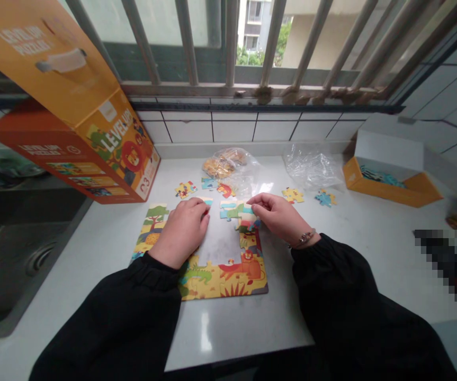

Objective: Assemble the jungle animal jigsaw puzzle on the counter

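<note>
Right hand pinches a jigsaw piece between thumb and fingertips, holding it at a slight tilt over the upper right of a half-built cartoon animal puzzle. Left hand is curled knuckles-up, its fingertips bearing down at the puzzle's top edge; what they touch is mostly hidden. Just beside the held piece lie some joined blue and green pieces, and a pale gap fills the middle of the border. A tilted piece could catch those neighbours and shove them out of line, while a heavy left palm or the black sleeve dragging over the lower edge could shift the border. Loose pieces lie just above, near a clear plastic bag, where a careless reach could scatter them. Further off sit an orange tray holding blue pieces and a tall LEVEL UP puzzle box, which could topple if bumped. A steel sink beside the white counter could swallow a dropped piece.
</note>
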